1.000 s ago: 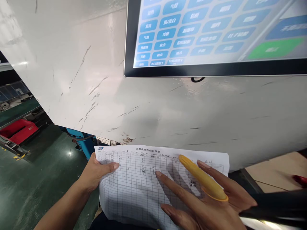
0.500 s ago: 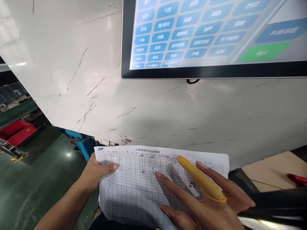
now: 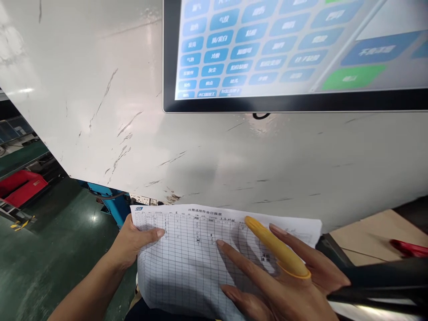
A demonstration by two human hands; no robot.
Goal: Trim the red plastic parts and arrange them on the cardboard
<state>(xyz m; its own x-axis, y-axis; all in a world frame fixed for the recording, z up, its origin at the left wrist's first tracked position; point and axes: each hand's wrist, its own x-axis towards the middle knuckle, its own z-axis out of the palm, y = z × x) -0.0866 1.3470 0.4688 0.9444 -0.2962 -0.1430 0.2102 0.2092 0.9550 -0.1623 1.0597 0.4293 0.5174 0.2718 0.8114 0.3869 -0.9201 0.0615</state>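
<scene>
A printed form sheet (image 3: 180, 272) with a grid and some handwritten marks fills the lower middle of the view. My left hand (image 3: 132, 240) grips its left edge, thumb on top and the other fingers hidden behind the paper. Over the right half lies my right hand (image 3: 284, 281), fingers spread, the index fingertip touching the grid near some handwritten figures. A yellow finger cot (image 3: 277, 247) covers its middle finger. Above the sheet, a touchscreen monitor (image 3: 267, 102) shows rows of blue buttons and a green one.
A white, grey-streaked panel (image 3: 200, 160) lies behind the paper. At the left, a red bin (image 3: 23, 187) stands above a green floor (image 3: 87, 240). Brown cardboard (image 3: 364, 236) and a red object (image 3: 408, 248) are at the right, beside a dark bar.
The view has shifted slightly, so the monitor and panel sit a little further left. Both hands keep nearly the same places on the sheet.
</scene>
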